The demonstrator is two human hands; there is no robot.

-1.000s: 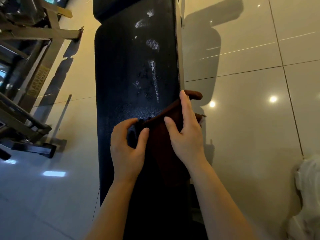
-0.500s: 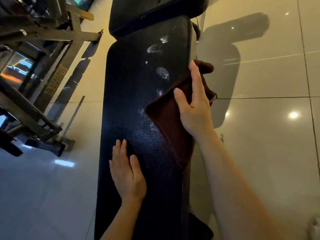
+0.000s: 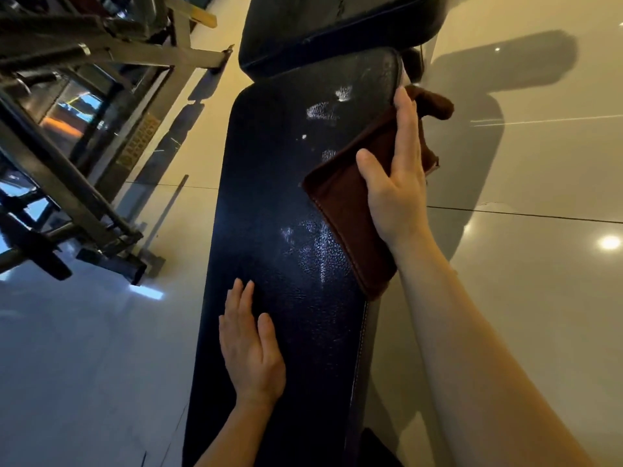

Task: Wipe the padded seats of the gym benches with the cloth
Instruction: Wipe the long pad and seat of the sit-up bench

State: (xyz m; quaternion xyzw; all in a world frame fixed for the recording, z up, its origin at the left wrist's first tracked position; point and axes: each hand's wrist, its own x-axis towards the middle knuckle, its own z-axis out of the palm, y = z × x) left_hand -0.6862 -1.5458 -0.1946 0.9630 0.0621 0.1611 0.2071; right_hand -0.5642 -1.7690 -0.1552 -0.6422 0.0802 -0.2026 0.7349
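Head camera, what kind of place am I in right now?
Most likely a gym. A long padded bench runs down the middle, a steel equipment frame stands to its left, and the floor is glossy tile. The right hand presses a cloth on the bench.

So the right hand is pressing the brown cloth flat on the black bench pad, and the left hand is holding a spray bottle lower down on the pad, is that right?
Not quite. The left hand holds no spray bottle; it rests flat and empty on the black bench pad, as the head view shows. The rest stands: the right hand presses the brown cloth on the pad, farther up it.
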